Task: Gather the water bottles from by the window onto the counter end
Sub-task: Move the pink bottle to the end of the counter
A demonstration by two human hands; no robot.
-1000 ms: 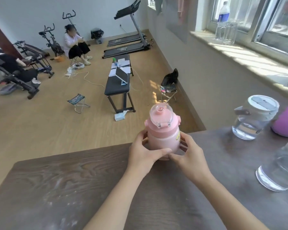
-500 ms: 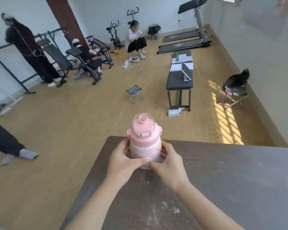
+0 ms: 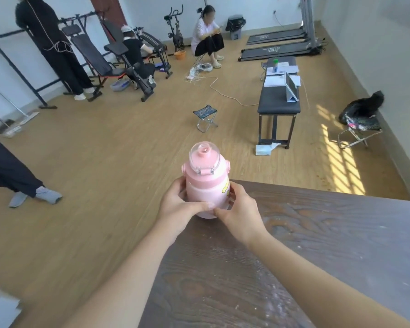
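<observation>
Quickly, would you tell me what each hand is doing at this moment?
Left hand: closed around the pink bottle, at the corner of the counter.
Right hand: closed on the same bottle from the other side.

Two bare forearms, no sleeves visible; hands: left hand (image 3: 179, 207), right hand (image 3: 240, 210), ungloved, short nails.

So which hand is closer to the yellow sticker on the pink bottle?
The right hand. Its fingers wrap the pink bottle just beside and below the yellow sticker. The left hand grips the opposite side, away from it.
</observation>
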